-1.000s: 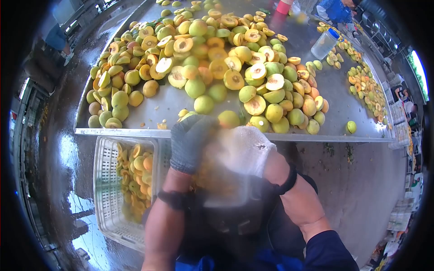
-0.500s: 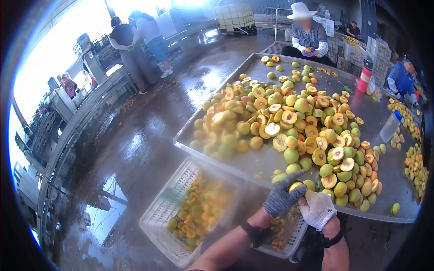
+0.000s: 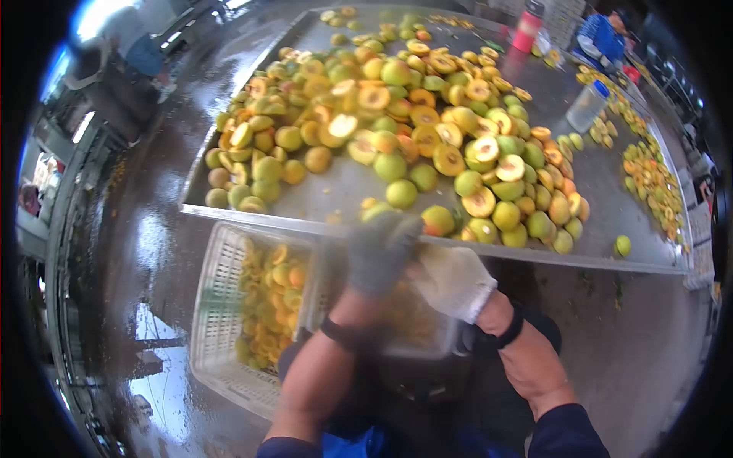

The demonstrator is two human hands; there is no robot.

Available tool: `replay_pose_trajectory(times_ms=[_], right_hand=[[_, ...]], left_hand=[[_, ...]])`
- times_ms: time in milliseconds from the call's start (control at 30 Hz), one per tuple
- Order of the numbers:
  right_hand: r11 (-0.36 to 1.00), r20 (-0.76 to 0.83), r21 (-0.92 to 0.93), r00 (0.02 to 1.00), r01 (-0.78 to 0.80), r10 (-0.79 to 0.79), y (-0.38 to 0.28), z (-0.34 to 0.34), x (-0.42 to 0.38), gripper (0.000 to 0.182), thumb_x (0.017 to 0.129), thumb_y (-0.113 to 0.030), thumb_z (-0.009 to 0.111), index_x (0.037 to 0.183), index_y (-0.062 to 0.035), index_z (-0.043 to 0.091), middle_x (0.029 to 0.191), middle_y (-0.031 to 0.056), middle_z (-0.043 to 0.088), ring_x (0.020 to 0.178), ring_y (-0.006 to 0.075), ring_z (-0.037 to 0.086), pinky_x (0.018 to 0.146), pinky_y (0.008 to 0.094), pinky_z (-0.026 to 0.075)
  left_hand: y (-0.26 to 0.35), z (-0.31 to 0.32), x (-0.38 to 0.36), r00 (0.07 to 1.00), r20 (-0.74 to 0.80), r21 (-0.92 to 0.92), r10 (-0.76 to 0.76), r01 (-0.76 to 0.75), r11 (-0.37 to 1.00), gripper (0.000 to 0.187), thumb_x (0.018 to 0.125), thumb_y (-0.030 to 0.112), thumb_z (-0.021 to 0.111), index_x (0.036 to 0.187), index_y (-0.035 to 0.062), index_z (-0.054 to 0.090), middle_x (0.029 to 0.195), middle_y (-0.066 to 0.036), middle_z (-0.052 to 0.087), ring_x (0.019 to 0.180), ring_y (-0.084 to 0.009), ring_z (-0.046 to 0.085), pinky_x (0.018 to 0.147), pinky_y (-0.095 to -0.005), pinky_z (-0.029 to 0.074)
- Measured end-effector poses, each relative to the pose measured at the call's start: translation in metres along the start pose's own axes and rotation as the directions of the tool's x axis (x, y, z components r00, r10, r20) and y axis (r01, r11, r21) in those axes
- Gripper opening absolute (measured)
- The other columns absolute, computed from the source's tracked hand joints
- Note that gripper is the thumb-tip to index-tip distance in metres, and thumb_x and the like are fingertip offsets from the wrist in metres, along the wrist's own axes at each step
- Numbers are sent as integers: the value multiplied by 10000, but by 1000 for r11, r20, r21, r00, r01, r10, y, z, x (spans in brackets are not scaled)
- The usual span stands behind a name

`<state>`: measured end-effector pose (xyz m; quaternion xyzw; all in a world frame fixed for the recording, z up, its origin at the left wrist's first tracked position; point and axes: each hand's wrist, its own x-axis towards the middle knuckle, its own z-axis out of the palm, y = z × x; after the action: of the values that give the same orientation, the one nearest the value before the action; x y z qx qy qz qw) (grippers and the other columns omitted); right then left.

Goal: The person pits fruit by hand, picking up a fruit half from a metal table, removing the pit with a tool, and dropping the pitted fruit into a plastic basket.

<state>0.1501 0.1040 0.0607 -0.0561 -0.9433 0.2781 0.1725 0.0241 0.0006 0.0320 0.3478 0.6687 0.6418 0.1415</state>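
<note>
My left hand (image 3: pixel 382 252), in a grey glove, is smeared by motion at the near edge of the metal table (image 3: pixel 504 254). Its fingers look curled, but what they close on is hidden. Against it is my right hand (image 3: pixel 454 282) in a white glove, its fingers wrapped together; their contents cannot be made out. Just beyond the hands lies a yellow-green stone fruit with a red blush (image 3: pixel 438 220). A large heap of stone fruit (image 3: pixel 397 72), whole and halved with brown centres showing, covers much of the tabletop.
Below the table, at left, stands a white plastic crate (image 3: pixel 210 305) of halved fruit. Another crate (image 3: pixel 424 340) is beneath my hands. A clear bottle (image 3: pixel 588 107) and red flask (image 3: pixel 527 29) stand on the table. A person in blue (image 3: pixel 599 38) sits beyond its right side; wet floor (image 3: pixel 156 252) lies left.
The view has tilted down and turned right. A yellow fruit showed in my left hand before; now blur hides it. Both hands stay close together.
</note>
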Motion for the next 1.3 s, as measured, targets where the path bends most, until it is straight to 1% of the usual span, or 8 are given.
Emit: replay_pose_trajectory(times_ms=[67, 133, 333, 500, 767, 833, 1167, 1300], right_hand=[[973, -21, 226, 999, -39, 45, 11, 13, -2, 237, 972, -289, 621, 923, -57, 620, 832, 216, 658, 811, 465, 647, 694, 536, 503], [934, 94, 332, 990, -128, 102, 15, 8, -2, 271, 1010, -301, 580, 978, -35, 620, 861, 243, 660, 851, 481, 644, 718, 535, 501], [945, 247, 285, 965, -161, 90, 9, -9, -16, 422, 1019, -310, 564, 1349, -48, 545, 1117, 288, 672, 1006, 482, 655, 867, 515, 517], [892, 656, -268, 609, -364, 445, 13, -7, -8, 455, 1015, -434, 504, 1233, -55, 630, 1079, 270, 703, 1018, 464, 664, 901, 529, 514], [953, 130, 12, 945, -304, 300, -4, -18, 10, 347, 924, -371, 667, 1068, -56, 632, 1035, 235, 704, 996, 428, 676, 862, 514, 526], [908, 46, -181, 919, -378, 392, 16, -10, 46, 376, 887, -360, 712, 1088, -52, 634, 1076, 248, 696, 1024, 419, 674, 876, 510, 529], [727, 236, -551, 759, -409, 607, 40, 35, 154, 508, 865, -452, 717, 1161, -39, 738, 1143, 218, 721, 1068, 357, 699, 928, 444, 554], [747, 393, -77, 668, -661, 632, 32, -1, 143, 453, 898, -383, 709, 1160, -14, 719, 1064, 146, 740, 994, 266, 707, 833, 373, 576]], left_hand=[[-18, 7, 1, 991, -108, -12, 84, -86, 996, 271, 917, 269, 672, 1031, 25, 704, 868, -95, 702, 745, -233, 692, 665, -345, 562], [-22, 3, -4, 977, -77, -311, -198, 165, 936, 550, 1041, 488, 542, 1125, -41, 670, 916, -143, 704, 810, -258, 696, 740, -360, 585], [-31, -15, 12, 939, -29, -699, -342, 225, 679, 794, 1021, 686, 340, 1253, -23, 612, 1091, -197, 674, 1010, -358, 662, 898, -529, 554], [-25, -26, -2, 991, -136, -100, -14, 0, 995, 575, 1037, 486, 501, 1280, -23, 611, 1097, -178, 684, 982, -286, 681, 864, -424, 580], [2, -122, -16, 948, -275, 152, -159, 206, 967, 271, 894, 72, 634, 1130, -23, 726, 1091, -153, 714, 929, -249, 697, 900, -345, 534], [-3, -141, -18, 912, -394, 446, 110, 85, 891, 287, 907, 95, 643, 1155, -30, 716, 1082, -171, 716, 992, -278, 689, 942, -364, 518], [-13, -133, -1, 903, -424, 313, 63, 81, 946, 282, 899, 132, 688, 1134, -20, 729, 1057, -174, 739, 994, -301, 700, 929, -390, 526], [-22, -116, 4, 968, -249, 44, 21, -11, 999, 260, 980, 152, 653, 1161, -22, 721, 1121, -117, 730, 995, -171, 680, 883, -302, 539]])
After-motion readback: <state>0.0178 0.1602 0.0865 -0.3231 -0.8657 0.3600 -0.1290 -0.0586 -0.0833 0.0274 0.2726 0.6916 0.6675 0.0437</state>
